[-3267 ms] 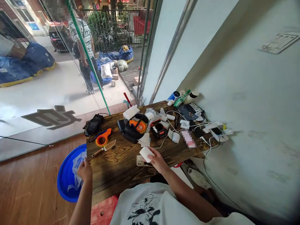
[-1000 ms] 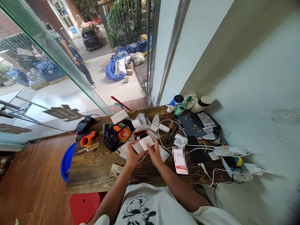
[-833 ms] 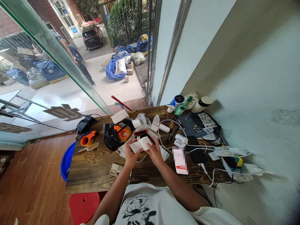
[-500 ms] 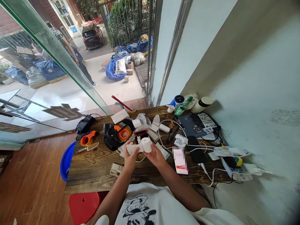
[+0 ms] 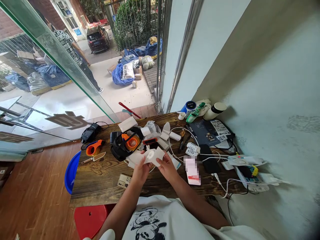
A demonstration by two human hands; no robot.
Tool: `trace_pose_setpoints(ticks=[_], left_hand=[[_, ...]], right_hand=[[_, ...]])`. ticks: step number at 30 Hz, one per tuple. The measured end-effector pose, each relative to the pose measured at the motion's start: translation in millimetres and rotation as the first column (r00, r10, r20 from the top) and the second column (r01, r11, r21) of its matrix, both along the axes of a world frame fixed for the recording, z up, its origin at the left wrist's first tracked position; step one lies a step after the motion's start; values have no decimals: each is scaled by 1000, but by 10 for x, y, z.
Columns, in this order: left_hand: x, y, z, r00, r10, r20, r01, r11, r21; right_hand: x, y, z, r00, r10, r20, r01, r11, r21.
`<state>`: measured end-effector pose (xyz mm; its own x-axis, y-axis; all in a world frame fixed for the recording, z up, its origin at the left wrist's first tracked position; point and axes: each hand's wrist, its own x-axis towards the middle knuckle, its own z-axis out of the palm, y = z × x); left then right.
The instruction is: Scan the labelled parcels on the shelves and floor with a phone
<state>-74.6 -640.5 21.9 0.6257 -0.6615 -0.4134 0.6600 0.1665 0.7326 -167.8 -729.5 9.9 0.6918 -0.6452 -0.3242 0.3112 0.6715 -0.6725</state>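
Between my two hands is a white paper roll (image 5: 150,154), its round core facing up, with a loose stretch of strip on either side. My left hand (image 5: 141,169) has its fingers closed on the left side of the roll and strip. The thumb of my right hand (image 5: 168,167) presses on the strip at the right, its fingers curled beneath. Just behind them lie a black headset-like item (image 5: 118,148), an orange tape dispenser (image 5: 131,142) and a red-and-black object (image 5: 150,141). A patterned phone (image 5: 124,180) rests near my left wrist.
On the wooden table (image 5: 100,186) are a knife (image 5: 96,157), another orange dispenser (image 5: 94,148), a printed label roll (image 5: 192,149), white cables and a black phone-like slab (image 5: 209,160). Bottles (image 5: 195,114) stand by the wall. A red stool (image 5: 90,220) is below; a person (image 5: 75,53) stands outside.
The roll has been turned so its core faces up, and a strip now extends to the right too. My right hand has shifted from the roll's side onto that strip.
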Motion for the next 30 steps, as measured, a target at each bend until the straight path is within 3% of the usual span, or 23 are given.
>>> trace_pose_setpoints(ticks=[3,8,13,17,20,22,24,26,28,30], left_hand=[[-85,-2,-5,996,-71,-55,71,997,-12],[-167,-25,-52,994,-36,-101,38,999,15],[-151,-25,-67,979,-17,-203,24,999,34],[-145,5,37,940,-83,-331,109,992,59],[-169,14,139,984,-110,-137,110,994,-7],[-188,13,169,997,-67,33,68,998,-10],[-202,21,158,979,11,201,-19,999,34],[-203,51,132,914,60,401,-112,988,106],[-185,97,122,798,20,602,-158,972,176],[-150,142,150,710,-68,701,-83,980,179]], right_hand=[[-5,-6,37,995,-64,-73,53,988,-147],[-35,-7,21,983,-81,-165,12,924,-381],[-99,-10,58,989,-35,-145,-39,876,-480],[-191,-49,132,997,-15,-74,-34,788,-615],[-257,-93,165,999,-33,-29,-1,642,-767],[-292,-119,188,999,-34,-22,-2,506,-863],[-318,-135,218,999,-36,-27,-10,409,-913],[-340,-141,246,999,-29,-30,-17,367,-930],[-363,-140,257,1000,-12,-28,-22,348,-937],[-393,-136,249,1000,11,-27,-29,333,-943]])
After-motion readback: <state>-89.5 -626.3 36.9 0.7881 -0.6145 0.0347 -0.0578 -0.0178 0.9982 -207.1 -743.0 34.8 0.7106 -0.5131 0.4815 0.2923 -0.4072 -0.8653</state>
